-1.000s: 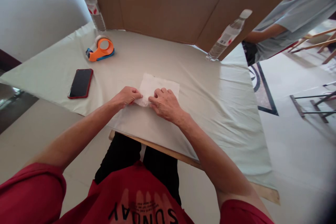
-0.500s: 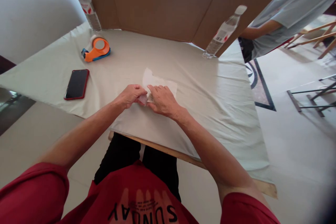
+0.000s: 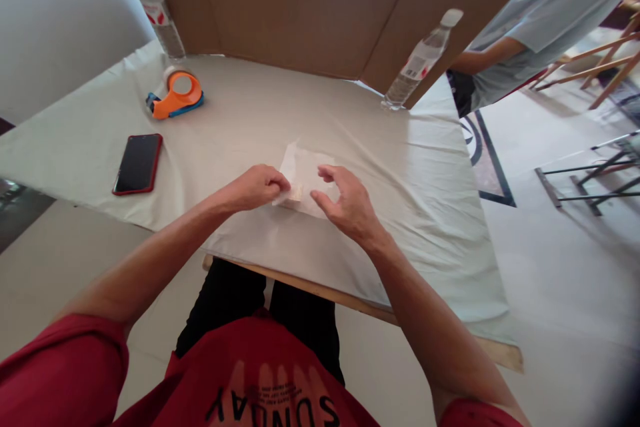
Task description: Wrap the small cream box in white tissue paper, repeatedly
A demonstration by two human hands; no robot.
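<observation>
A thin white sheet of paper (image 3: pixel 306 161) lies on the cloth in front of me, its far left corner raised. On its near left part is a small pale beige piece (image 3: pixel 297 194), too small to make out. My left hand (image 3: pixel 260 187) is closed, fingertips pinching the paper's left edge beside that piece. Over the right part of the paper, my right hand (image 3: pixel 350 205) is open, with a gap between thumb and fingers and nothing in it.
An orange tape dispenser (image 3: pixel 177 97) and a red-edged phone (image 3: pixel 139 165) lie on the left. Water bottles stand at back left (image 3: pixel 157 10) and back right (image 3: pixel 421 60), before a brown cardboard panel (image 3: pixel 305 7). Beyond the right edge is another person (image 3: pixel 520 40).
My right hand has let go and moved right, its fingers spreading. The small beige piece now shows on the paper. My left hand stays at the paper's left side.
</observation>
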